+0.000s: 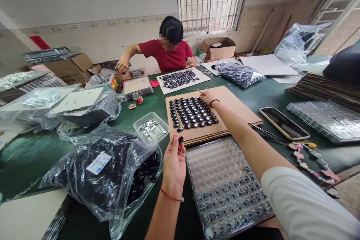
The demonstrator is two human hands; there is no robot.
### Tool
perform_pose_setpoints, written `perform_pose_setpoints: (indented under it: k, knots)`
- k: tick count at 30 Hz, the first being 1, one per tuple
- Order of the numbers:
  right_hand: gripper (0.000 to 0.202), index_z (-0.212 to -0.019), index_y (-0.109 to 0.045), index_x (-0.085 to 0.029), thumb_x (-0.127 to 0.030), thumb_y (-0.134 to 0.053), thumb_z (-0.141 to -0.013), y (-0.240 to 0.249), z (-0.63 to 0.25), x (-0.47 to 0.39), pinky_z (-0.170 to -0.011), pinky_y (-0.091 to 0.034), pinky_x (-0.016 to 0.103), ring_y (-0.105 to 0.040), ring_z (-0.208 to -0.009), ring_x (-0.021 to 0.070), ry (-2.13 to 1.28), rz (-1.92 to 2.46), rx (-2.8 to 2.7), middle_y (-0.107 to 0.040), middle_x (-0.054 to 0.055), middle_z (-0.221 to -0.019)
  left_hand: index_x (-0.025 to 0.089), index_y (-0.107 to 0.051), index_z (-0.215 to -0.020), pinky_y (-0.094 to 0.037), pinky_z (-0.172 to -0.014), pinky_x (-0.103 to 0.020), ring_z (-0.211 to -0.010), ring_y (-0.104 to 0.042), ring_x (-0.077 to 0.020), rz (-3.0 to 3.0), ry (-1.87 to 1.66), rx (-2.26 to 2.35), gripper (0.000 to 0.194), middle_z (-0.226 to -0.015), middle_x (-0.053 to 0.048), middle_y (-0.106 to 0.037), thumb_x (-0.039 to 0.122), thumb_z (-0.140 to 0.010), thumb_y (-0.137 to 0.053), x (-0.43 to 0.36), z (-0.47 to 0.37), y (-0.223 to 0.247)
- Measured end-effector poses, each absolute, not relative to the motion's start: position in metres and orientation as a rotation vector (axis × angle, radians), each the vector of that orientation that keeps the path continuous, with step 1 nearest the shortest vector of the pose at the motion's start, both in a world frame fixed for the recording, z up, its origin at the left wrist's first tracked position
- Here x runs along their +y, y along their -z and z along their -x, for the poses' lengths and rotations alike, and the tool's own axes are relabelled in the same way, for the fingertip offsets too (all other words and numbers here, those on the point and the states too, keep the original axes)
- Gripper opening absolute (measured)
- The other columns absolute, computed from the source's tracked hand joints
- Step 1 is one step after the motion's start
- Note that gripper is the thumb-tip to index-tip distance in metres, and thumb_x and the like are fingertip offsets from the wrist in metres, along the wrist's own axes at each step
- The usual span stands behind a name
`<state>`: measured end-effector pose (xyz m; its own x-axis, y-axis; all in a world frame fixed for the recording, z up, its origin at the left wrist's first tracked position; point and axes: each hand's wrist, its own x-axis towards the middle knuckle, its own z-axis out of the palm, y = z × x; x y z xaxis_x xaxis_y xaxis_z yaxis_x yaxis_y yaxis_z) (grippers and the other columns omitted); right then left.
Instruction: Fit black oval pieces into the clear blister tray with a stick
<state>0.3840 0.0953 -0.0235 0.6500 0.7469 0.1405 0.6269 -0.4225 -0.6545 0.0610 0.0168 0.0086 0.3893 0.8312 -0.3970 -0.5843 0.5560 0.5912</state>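
Observation:
Between the fingertips of my left hand [174,161] is a small black piece [180,140], held above the near edge of the cardboard sheets [239,110]. My right hand [207,97] pinches a thin brown stick [200,92] over the far side of the rows of black oval pieces [191,113], several of which carry silvery discs. Left of the cardboard, a clear plastic box [160,126] holds loose silvery discs. A clear compartment tray [222,165] lies in front of the cardboard, its nearer rows filled with small ring-like items.
A bag of black pieces [95,172] lies at the left. Tweezers [267,134], a phone [284,123] and a beaded string [315,161] lie at the right. Across the table, a person in a red shirt [163,55] sits behind a white sheet [182,79] with black pieces.

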Motion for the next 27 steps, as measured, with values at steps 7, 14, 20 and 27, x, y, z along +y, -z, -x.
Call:
perform_pose_setpoints:
  k: [7, 14, 20, 27]
  knots:
    - [0.039, -0.089, -0.058, -0.010, -0.035, -0.027, -0.091, -0.008, -0.360, 0.031, -0.060, -0.037, 0.021, -0.051, -0.069, 0.0122, -0.085, 1.960, -0.938, -0.058, 0.008, -0.081, 0.011, -0.064, -0.082, -0.047, -0.055, -0.012, -0.060, -0.055, -0.0037, -0.435, -0.834, 0.756, 0.013, -0.078, -0.002, -0.062, 0.004, -0.074, -0.057, 0.015, -0.067, -0.009]
    - [0.044, -0.068, -0.051, -0.015, -0.049, -0.031, -0.088, -0.016, -0.281, -0.120, -0.046, -0.029, 0.020, -0.037, -0.046, 0.0083, -0.410, 1.715, -1.282, -0.041, -0.003, -0.052, 0.010, -0.062, -0.086, -0.038, -0.043, -0.013, -0.049, -0.045, -0.0039, -0.638, -0.639, 0.630, 0.018, -0.059, 0.002, -0.048, 0.020, -0.070, -0.063, -0.001, -0.075, -0.003]
    - [0.034, -0.066, -0.046, -0.017, -0.035, -0.031, -0.091, -0.003, -0.243, -0.191, -0.055, -0.031, 0.022, -0.043, -0.055, 0.0109, -0.235, 1.945, -1.524, -0.048, 0.000, -0.060, 0.012, -0.057, -0.073, -0.031, -0.041, -0.013, -0.044, -0.039, -0.0033, -0.736, -0.656, 0.598, 0.022, -0.050, 0.006, -0.040, 0.028, -0.064, -0.069, -0.006, -0.080, 0.003]
    - [0.029, -0.068, -0.049, -0.017, -0.031, -0.037, -0.090, -0.024, -0.242, -0.181, -0.053, -0.030, 0.021, -0.046, -0.052, 0.0104, -0.132, 1.983, -1.677, -0.054, 0.000, -0.058, 0.013, -0.050, -0.060, -0.021, -0.038, -0.017, -0.037, -0.028, -0.0028, -1.230, -0.629, 0.668, 0.038, -0.048, 0.006, -0.040, 0.049, -0.066, -0.062, -0.013, -0.079, 0.008]
